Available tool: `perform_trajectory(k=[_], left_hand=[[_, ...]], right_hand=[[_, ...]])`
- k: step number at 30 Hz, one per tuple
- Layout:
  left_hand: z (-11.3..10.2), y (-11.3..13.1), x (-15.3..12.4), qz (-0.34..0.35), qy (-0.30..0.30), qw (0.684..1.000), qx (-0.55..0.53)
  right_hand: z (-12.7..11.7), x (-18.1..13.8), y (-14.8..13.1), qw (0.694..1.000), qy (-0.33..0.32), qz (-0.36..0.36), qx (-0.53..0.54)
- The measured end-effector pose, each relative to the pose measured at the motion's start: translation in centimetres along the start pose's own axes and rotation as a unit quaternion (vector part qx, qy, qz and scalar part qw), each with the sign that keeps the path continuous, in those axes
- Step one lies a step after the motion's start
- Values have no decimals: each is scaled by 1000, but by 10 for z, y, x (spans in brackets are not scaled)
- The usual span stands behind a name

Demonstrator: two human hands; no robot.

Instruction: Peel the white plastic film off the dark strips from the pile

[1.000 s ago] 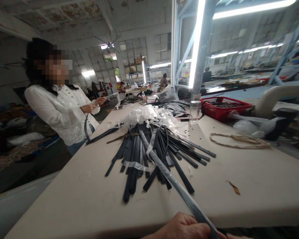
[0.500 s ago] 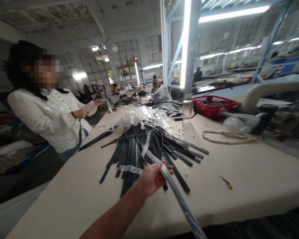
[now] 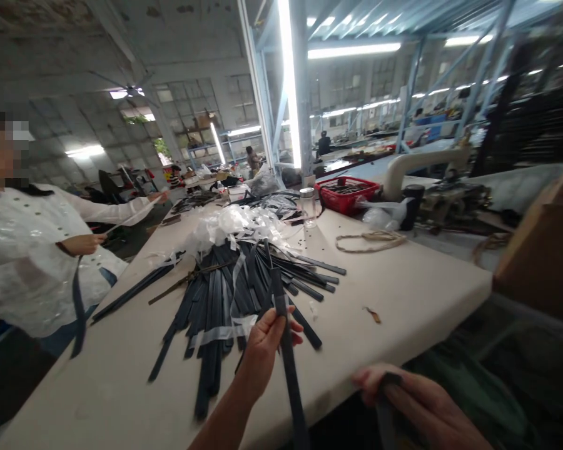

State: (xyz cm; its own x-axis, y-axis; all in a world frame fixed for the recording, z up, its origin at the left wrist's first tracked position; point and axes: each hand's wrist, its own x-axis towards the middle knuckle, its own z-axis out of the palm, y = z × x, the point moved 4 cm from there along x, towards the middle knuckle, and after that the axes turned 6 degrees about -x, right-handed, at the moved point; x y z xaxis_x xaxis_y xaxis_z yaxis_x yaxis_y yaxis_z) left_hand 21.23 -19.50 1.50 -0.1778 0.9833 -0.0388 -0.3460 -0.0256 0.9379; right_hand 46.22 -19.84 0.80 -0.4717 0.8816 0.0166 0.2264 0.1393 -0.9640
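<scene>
A pile of dark strips (image 3: 234,281), some wrapped in clear film, lies spread on the beige table (image 3: 403,294). My left hand (image 3: 263,350) pinches one dark strip (image 3: 281,312) above the near edge of the pile; the strip runs down toward the bottom of the view. My right hand (image 3: 403,400) is low at the table's front edge, fingers closed around the lower end of a dark strip (image 3: 385,415). Whether it is the same strip I cannot tell.
A person in a white shirt (image 3: 32,250) stands at the left, holding a strip. Crumpled clear film (image 3: 234,222), a glass jar (image 3: 308,205), a red basket (image 3: 347,194) and a coil of cord (image 3: 370,240) lie further back. A brown box (image 3: 544,250) stands at the right.
The view swung right. My left hand drew back toward me, holding the strip, which now stands nearly upright. My right hand came into view at the table edge, closed on a strip end.
</scene>
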Motion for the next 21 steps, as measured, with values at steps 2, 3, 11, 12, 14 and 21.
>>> perform_trajectory(k=[2,3,11,12,14,21], left_hand=[[12,0,-11,-1,-55,997,54],[17,1,-16,-6,-86,993,81],[26,15,-30,43,-138,984,104],[26,16,-29,59,-126,985,104],[28,17,-30,74,-107,985,116],[27,7,-59,-2,-111,970,218]], right_hand=[[4,31,-28,996,-12,-75,43],[7,46,-40,992,-19,-102,64],[54,93,-79,977,-61,-180,99],[60,91,-79,977,-60,-185,83],[66,88,-77,979,-49,-177,91],[51,83,-72,963,40,-173,202]])
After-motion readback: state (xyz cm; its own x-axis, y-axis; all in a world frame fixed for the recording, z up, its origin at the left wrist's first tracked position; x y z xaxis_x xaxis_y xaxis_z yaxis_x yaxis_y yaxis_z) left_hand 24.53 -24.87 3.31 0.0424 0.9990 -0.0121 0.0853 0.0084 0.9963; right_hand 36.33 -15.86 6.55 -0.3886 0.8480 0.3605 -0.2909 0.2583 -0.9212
